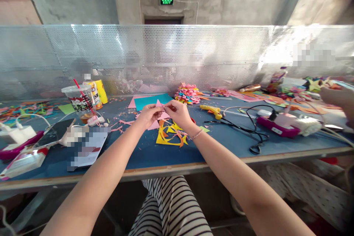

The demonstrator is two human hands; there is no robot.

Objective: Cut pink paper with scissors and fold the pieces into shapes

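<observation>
Both hands meet over the middle of the table, pinching a small piece of pink paper (158, 102) between them. My left hand (152, 114) has its fingers closed on the paper's left side. From the right, my right hand (177, 111) grips it with thumb and forefinger. Beneath them lie pink paper scraps (153, 126) and a yellow sheet (166, 139) with cut-out holes and orange strips on it. Behind the hands is a blue paper sheet (149, 100). A pile of colourful paper flowers (188, 94) stands just beyond my right hand.
To the left are a plastic cup (80, 99) with a red straw, a phone (92, 147) and a power strip (19, 147). A yellow glue gun (211, 111), black cable and purple power strip (279, 127) lie right. A perforated metal screen (166, 55) borders the back. Another person's hand (337, 97) reaches in.
</observation>
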